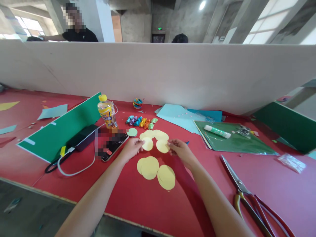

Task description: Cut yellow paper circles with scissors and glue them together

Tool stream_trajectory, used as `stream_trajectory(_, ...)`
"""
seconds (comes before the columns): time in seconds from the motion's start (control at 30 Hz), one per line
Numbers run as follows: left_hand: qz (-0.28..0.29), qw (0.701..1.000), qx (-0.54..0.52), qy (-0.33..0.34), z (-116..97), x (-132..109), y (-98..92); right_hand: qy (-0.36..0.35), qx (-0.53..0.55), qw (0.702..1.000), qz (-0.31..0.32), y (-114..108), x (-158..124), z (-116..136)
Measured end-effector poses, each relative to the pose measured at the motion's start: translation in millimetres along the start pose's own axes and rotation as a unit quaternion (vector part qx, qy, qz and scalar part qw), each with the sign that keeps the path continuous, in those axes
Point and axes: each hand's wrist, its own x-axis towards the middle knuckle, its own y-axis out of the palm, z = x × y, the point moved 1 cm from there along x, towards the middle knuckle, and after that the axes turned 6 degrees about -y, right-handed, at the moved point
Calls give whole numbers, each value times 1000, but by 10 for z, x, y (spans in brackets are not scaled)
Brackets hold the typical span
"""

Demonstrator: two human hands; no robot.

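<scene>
Between thumb and fingers, my left hand point(132, 148) pinches the edge of a pale yellow paper circle point(148, 144). A second yellow paper circle point(162, 146) is gripped at its right edge by my right hand point(179, 148). Just behind both lie more yellow circles point(158, 134), partly covered. Nearer to me, overlapping yellow circles point(150, 168) rest on the red table, with another overlapping group point(166, 177) to their right. A small stack of pale green circles point(132, 132) sits beyond my left hand. Close to my left wrist is a phone point(115, 147).
Scissors point(239, 184) lie at the right. A glue stick point(217, 131) rests on green sheets point(242, 144); blue paper point(179, 116) lies behind. Colourful twisted paper pieces point(142, 122), a bottle point(108, 112) and a black box with cables point(82, 137) stand leftward. A white partition point(158, 72) closes the back.
</scene>
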Motion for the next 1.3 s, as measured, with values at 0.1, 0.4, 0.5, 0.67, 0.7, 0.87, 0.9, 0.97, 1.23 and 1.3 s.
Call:
stream_trajectory(0.1, -51, 999, -17, 2, 16, 60, 33, 2, 35, 996, -87, 4, 46, -26)
stream_trajectory(0.4, 44, 969, 216, 108, -114, -162, 56, -114, -327, 931, 115, 61, -48, 27)
stream_trajectory(0.5, 113, 949, 273, 112, -159, -255, 53, -106, -346, 909, 206, 71, -115, 92)
stream_trajectory(0.67, 163, 929, 316, 101, -205, -369, 70, -77, -379, 870, 305, 58, -222, 222)
stream_trajectory(0.7, 164, 928, 321, 95, -211, -380, 78, -77, -392, 863, 309, 63, -238, 240)
stream_trajectory(0.87, 155, 928, 334, 46, -211, -403, 90, -48, -409, 852, 323, 133, -281, 287)
stream_trajectory(0.9, 150, 928, 338, 49, -210, -407, 87, -43, -412, 850, 326, 145, -283, 295)
stream_trajectory(0.97, 147, 926, 343, 61, -211, -416, 82, -44, -419, 845, 330, 156, -285, 307)
stream_trajectory(1.23, 136, 917, 374, 38, -230, -446, 126, -1, -461, 838, 292, 218, -372, 265)
stream_trajectory(1.3, 127, 906, 401, 43, -254, -466, 129, -8, -512, 812, 281, 277, -414, 284)
